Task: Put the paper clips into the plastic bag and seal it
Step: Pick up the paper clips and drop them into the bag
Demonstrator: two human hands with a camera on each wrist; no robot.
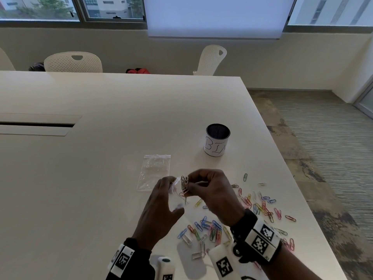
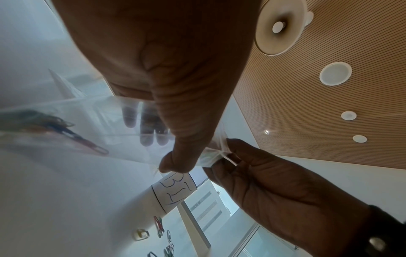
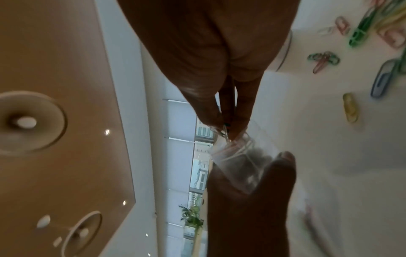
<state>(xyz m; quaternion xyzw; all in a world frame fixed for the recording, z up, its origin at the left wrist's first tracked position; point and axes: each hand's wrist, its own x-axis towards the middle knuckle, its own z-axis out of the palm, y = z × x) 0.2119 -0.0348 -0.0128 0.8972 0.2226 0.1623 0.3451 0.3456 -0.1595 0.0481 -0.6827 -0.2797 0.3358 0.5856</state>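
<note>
In the head view my left hand (image 1: pixel 164 196) holds a small clear plastic bag (image 1: pixel 176 191) upright above the table, thumb on one side and fingers on the other. My right hand (image 1: pixel 194 184) pinches a bunch of coloured paper clips (image 1: pixel 184 183) at the bag's open mouth. In the left wrist view a few clips (image 2: pixel 72 134) lie inside the bag (image 2: pixel 92 118), seen through the film. In the right wrist view the fingertips (image 3: pixel 238 121) pinch clips (image 3: pixel 226 133) into the bag's mouth (image 3: pixel 237 156). Many loose clips (image 1: pixel 260 205) lie scattered to the right and more clips (image 1: pixel 207 229) lie under my wrists.
A second clear plastic bag (image 1: pixel 154 171) lies flat on the white table (image 1: pixel 101 158) just beyond my hands. A mesh cup labelled BIN (image 1: pixel 217 139) stands further back right. The table's right edge is close to the clips. White chairs (image 1: pixel 73 62) stand at the far side.
</note>
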